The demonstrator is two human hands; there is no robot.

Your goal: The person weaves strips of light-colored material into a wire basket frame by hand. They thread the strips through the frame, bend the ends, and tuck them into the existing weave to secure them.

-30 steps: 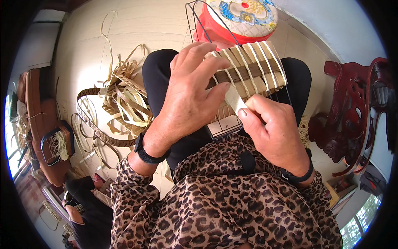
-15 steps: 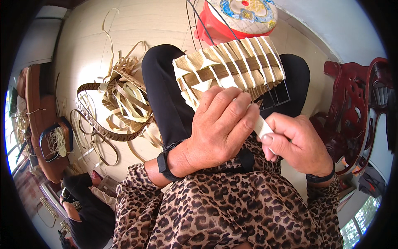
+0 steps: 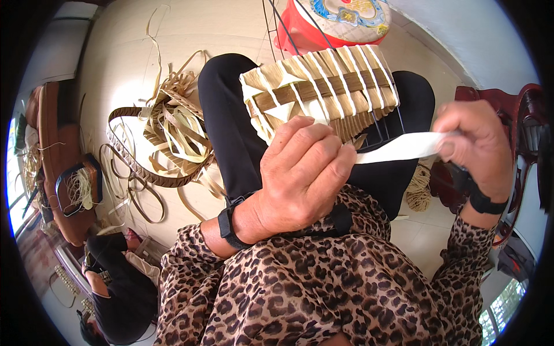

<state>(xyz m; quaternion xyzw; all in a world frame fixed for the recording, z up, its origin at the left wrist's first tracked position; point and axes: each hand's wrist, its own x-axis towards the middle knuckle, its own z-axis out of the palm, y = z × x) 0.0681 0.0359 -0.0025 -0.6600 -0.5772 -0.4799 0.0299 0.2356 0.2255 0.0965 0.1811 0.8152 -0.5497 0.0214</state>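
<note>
Across my lap lies a wire-framed piece of weaving (image 3: 346, 78), wrapped in tan strips with a dark brown band along it and white strips crossing over. Bare dark wires (image 3: 384, 130) show at its near right edge. My left hand (image 3: 306, 170) is closed at the near edge of the weaving, its fingertips hidden beneath. From beside its knuckles a flat white strip (image 3: 398, 150) runs out to the right, stretched and slightly twisted. Its other end is pinched in my right hand (image 3: 479, 144), which is somewhat blurred.
Left of my knee is a heap of loose strips (image 3: 176, 130) on the floor. A red stool (image 3: 288, 34) with a patterned top stands ahead. On the right are a cord coil (image 3: 419, 190) and a carved dark-red chair (image 3: 522, 109). Another person (image 3: 124, 294) sits at lower left.
My right hand has moved away to the right and upward, drawing out a longer stretch of the white strip. The left hand stays closed at the weaving's edge.
</note>
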